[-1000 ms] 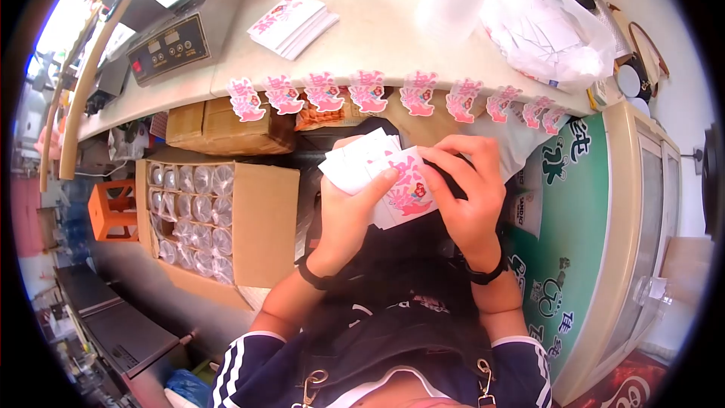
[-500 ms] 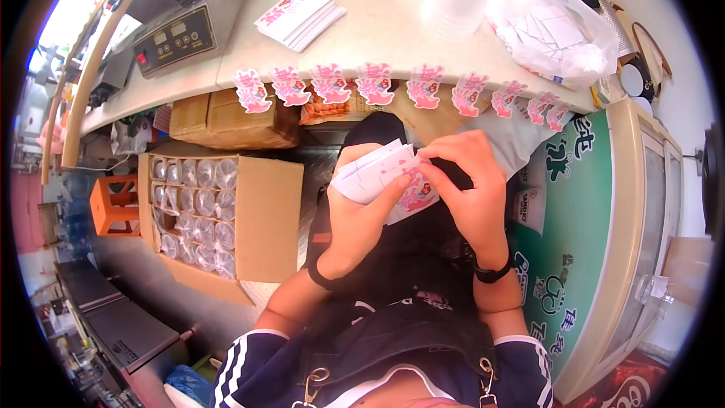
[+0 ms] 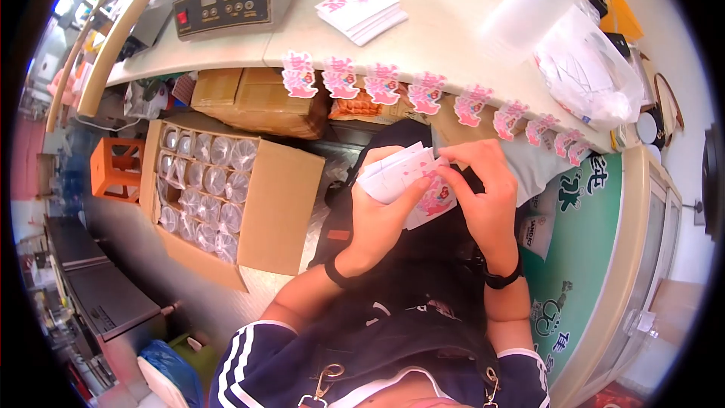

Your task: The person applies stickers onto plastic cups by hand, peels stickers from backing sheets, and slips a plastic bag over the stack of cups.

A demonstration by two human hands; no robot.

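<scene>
My left hand is wrapped round a small stack of white sticker sheets, with its thumb pressed on the front one. That front sheet carries a pink character print. At the sheet's upper right corner, my right hand has thumb and forefinger pinched together on the edge. Beyond both hands, several pink stickers hang in a row along the counter's front edge. A further stack of printed sheets lies on the counter top.
The pale counter spans the top, bearing a control panel, translucent cups and a white plastic bag. An open carton of wrapped cups stands at left, near an orange stool. A green-sided freezer is at right.
The view has turned, so the counter and carton sit differently in it. Earlier the sheets were fanned and my right fingers looser; now the stack is more upright and the fingers pinch the corner.
</scene>
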